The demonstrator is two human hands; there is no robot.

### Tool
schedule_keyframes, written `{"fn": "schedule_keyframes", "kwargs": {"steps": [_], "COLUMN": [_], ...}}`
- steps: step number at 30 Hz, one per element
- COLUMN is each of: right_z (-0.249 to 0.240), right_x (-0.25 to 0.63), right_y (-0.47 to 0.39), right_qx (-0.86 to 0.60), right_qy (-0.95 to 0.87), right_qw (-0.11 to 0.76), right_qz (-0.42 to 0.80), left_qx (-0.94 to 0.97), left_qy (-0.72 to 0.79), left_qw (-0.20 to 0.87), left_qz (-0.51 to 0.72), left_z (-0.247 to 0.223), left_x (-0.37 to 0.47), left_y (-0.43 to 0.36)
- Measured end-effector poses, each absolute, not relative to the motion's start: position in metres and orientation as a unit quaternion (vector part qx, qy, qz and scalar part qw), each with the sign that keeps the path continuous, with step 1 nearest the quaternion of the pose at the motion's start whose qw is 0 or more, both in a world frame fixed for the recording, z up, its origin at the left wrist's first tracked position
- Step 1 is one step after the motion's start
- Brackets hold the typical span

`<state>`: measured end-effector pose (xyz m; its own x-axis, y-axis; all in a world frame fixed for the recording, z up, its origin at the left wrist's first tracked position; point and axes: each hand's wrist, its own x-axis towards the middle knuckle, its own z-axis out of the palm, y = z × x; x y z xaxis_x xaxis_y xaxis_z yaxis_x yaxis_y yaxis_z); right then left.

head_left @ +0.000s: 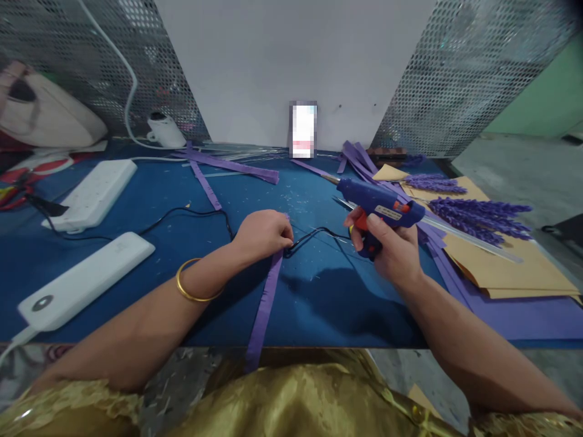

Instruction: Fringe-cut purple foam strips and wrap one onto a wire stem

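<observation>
My left hand [264, 233] is closed at the middle of the blue table, its fingers pinched on the upper end of a fringed purple paper strip [266, 297]. The strip hangs down over the table's front edge. To the right, my right hand [392, 246] is wrapped round the handle of a blue glue gun [380, 200], held above the table. Its nozzle points to the upper left, and a clear glue stick [473, 240] sticks out of its back. A black cord [321, 229] runs from under my left hand towards the gun.
White power strips [86, 279] and red-handled scissors [18, 194] lie on the left. More purple strips [232, 165] lie at the back, near a propped phone [303, 128]. Purple flower stems [478, 212] rest on brown paper [514, 267] at the right.
</observation>
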<state>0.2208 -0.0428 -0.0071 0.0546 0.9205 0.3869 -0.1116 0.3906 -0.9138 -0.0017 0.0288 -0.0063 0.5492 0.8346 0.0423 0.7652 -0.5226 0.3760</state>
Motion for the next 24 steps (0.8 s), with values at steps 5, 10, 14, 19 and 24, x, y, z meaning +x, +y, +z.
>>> {"fn": "schedule_keyframes", "kwargs": {"steps": [5,10,14,19,24], "right_z": [-0.007,-0.009,-0.010,-0.008,-0.009], "right_x": [0.220,0.220,0.219,0.219,0.219], "right_y": [-0.044,-0.045,-0.045,-0.045,-0.044], "right_qx": [-0.358,-0.363,-0.370,-0.363,-0.360], "right_qy": [-0.565,-0.582,-0.580,-0.571,-0.577], "right_qw": [0.621,0.599,0.596,0.609,0.604], "right_qz": [0.408,0.414,0.414,0.414,0.416], "left_qx": [0.862,0.850,0.835,0.766,0.839], "left_qy": [0.472,0.480,0.475,0.484,0.468], "left_qw": [0.161,0.186,0.220,0.327,0.214], "left_qz": [0.097,0.112,0.170,0.269,0.176], "left_z": [-0.014,-0.018,-0.012,0.001,0.001], "left_x": [0.000,-0.001,-0.003,-0.013,-0.012], "left_y": [0.030,0.031,0.036,0.043,0.037]}}
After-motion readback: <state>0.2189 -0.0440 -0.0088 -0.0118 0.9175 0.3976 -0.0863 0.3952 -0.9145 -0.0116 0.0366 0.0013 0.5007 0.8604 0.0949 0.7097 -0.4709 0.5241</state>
